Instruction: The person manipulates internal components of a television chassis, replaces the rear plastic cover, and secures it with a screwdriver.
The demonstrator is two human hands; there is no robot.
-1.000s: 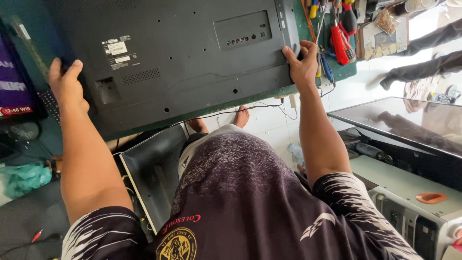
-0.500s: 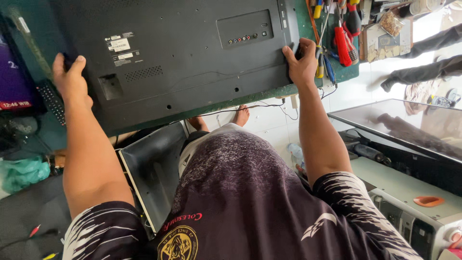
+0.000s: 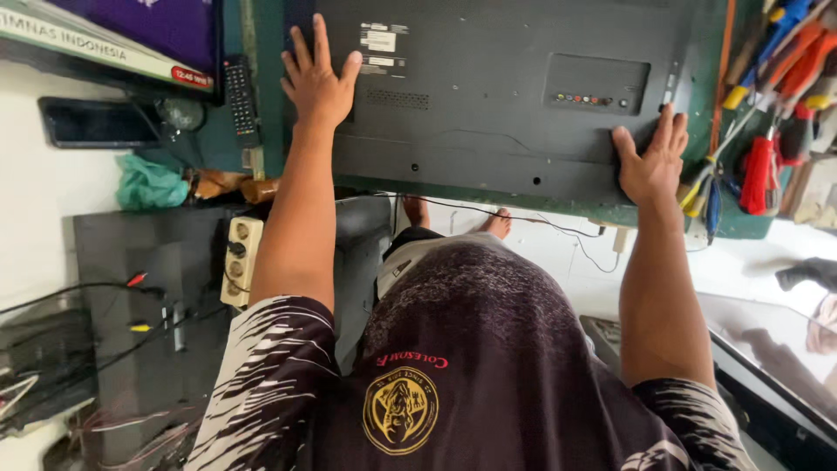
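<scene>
A large flat television (image 3: 497, 96) lies face down on a green workbench (image 3: 671, 214), its dark grey back panel up. My left hand (image 3: 318, 78) rests flat on the panel near its left side, fingers spread, beside white labels and a vent grille. My right hand (image 3: 652, 161) lies flat with fingers spread on the panel's near right corner, just below a recessed port panel (image 3: 597, 85). Neither hand holds anything.
Screwdrivers and pliers with red, orange and blue handles (image 3: 767, 131) lie at the bench's right end. A black remote (image 3: 241, 100) and a lit screen (image 3: 131, 35) are at the left. A power strip (image 3: 237, 262), cables and another dark panel (image 3: 139, 323) sit below left.
Both hands let go of the television's side edges and now lie flat and open on its back. The view has swung, so the television sits level across the top.
</scene>
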